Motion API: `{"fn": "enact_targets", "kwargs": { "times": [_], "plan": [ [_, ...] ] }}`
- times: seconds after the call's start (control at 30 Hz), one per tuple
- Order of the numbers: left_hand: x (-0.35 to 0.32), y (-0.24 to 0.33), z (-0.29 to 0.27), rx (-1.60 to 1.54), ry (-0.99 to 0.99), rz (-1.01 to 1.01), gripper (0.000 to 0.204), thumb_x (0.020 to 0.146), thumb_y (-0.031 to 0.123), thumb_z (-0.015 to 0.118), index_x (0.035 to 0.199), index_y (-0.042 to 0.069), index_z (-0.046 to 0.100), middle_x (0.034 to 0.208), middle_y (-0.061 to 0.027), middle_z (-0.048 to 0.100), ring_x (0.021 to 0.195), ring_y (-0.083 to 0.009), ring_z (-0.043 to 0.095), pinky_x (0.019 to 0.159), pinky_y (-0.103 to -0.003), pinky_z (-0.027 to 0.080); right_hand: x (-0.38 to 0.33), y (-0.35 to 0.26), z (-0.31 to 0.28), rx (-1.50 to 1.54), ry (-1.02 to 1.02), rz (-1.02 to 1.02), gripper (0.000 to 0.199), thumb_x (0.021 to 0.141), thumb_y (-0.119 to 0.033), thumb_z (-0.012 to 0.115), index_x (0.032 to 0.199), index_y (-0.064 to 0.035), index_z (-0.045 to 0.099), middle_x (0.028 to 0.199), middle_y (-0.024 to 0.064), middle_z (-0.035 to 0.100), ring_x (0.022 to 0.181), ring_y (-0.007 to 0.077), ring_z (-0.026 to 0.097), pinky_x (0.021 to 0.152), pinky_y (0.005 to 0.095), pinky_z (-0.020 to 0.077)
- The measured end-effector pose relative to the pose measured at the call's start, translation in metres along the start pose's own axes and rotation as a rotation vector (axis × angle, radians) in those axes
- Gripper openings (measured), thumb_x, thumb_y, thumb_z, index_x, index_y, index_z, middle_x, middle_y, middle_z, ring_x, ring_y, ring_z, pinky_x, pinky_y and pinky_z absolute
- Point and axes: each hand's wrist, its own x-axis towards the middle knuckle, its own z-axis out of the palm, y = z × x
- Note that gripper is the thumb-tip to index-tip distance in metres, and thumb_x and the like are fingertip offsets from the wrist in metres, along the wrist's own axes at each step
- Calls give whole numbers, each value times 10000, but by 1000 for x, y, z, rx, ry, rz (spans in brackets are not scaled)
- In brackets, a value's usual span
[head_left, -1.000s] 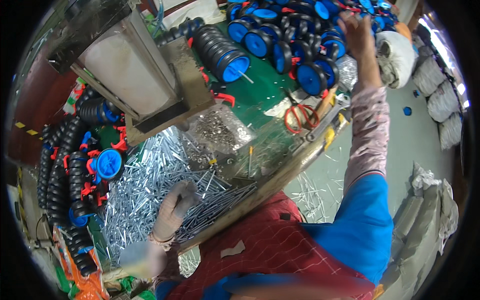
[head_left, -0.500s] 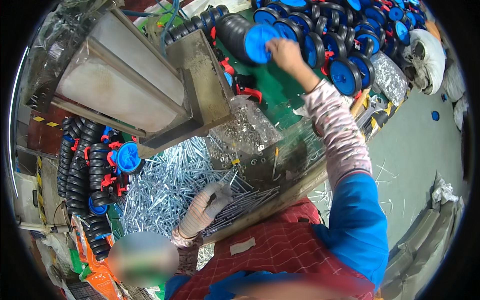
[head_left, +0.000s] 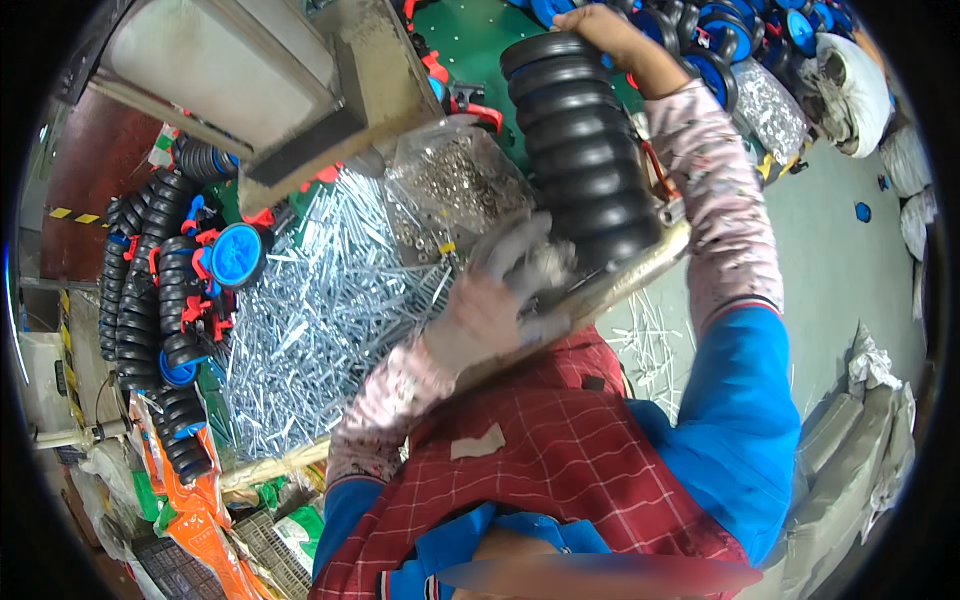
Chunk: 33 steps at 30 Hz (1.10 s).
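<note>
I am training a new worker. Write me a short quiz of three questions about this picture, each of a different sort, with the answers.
1. True or false: the right hand grips the top end of the stack of black wheels.
2. Which lies in a wide heap on the bench, left of the gloved left hand? A) silver bolts B) orange bags C) white sacks
3. Fill in: the clear bag of small metal parts sits just ____ of the wheel stack in the picture.

Key: 1 true. 2 A, the silver bolts. 3 left.
</note>
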Motion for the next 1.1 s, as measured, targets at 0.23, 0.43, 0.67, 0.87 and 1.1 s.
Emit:
{"fn": "enact_targets", "kwargs": {
  "times": [0.23,0.43,0.67,0.87,1.1],
  "plan": [
    [-10,-1,27,-15,120,-290,639,786,168,763,1361,140,486,1410,-163,408,1277,-387,462,1040,-436,436,-152,-12,33,-243,344,-389,386,947,-281,638,1225,-16,603,1171,184,651,1090,314,633,918,368,492],
    [-23,16,69,-1116,117,-1002,307,949,200,644,1165,-4,564,924,-116,679,759,-220,682,675,-359,572,-310,-49,58,-523,198,-580,392,818,-147,761,1176,-54,630,1092,149,604,1038,321,589,878,387,489],
    [5,0,104,-1077,35,-903,175,920,191,609,975,25,594,696,-67,632,655,-185,661,562,-327,520,-302,-46,88,-549,219,-581,540,761,-136,790,1241,-63,553,1185,199,542,1102,419,525,932,465,446],
    [-83,70,37,-301,-47,-389,267,969,327,577,1036,90,679,785,-186,656,693,-340,642,637,-446,508,-289,-33,86,-515,202,-601,494,780,-88,782,1225,-24,578,1107,199,551,1054,390,523,953,419,422],
    [-379,115,-104,166,-869,-1269,470,923,300,617,1373,189,540,1042,-166,697,935,-314,689,793,-445,548,-290,-38,95,-592,146,-523,419,840,-127,761,1195,15,591,1207,226,570,1114,407,535,994,431,412]
  ]
}}
